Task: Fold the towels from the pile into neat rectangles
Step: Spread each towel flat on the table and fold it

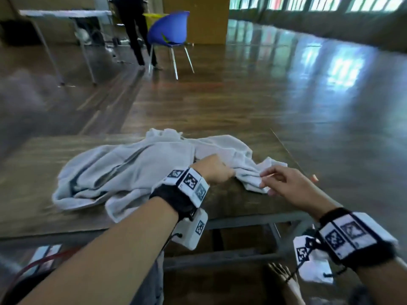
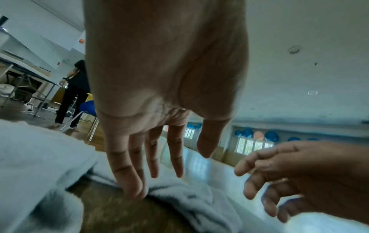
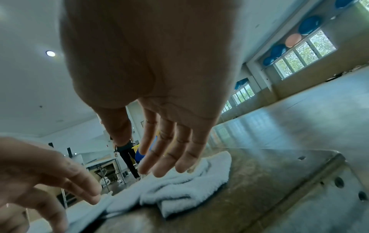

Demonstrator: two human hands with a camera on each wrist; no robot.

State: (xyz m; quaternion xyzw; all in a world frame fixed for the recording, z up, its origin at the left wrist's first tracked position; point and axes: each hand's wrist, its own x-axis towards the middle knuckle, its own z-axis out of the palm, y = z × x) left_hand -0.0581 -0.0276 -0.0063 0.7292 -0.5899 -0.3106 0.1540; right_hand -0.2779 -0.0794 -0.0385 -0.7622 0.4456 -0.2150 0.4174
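Observation:
A rumpled pile of white towels [image 1: 123, 172] lies on a brown table [image 1: 33, 194]. My left hand [image 1: 217, 169] reaches over the pile's right part. Its fingers are straight, and the outer fingertips [image 2: 133, 190] touch a towel fold [image 2: 189, 201]. My right hand [image 1: 286, 183] hovers at the twisted towel end [image 3: 179, 189] near the table's right front corner. The right hand's fingers [image 3: 165, 157] are extended just above the cloth and hold nothing. Both hands show in each wrist view, the right hand [image 2: 299, 173] beside the left and the left hand [image 3: 49, 173] beside the right.
The table's front edge and metal frame [image 1: 253, 223] run just below my wrists. Beyond the table is an open wooden floor with a blue chair [image 1: 169, 29], a standing person [image 1: 134, 29] and a white table [image 1: 66, 14]. A bare foot [image 1: 284, 276] shows under the table.

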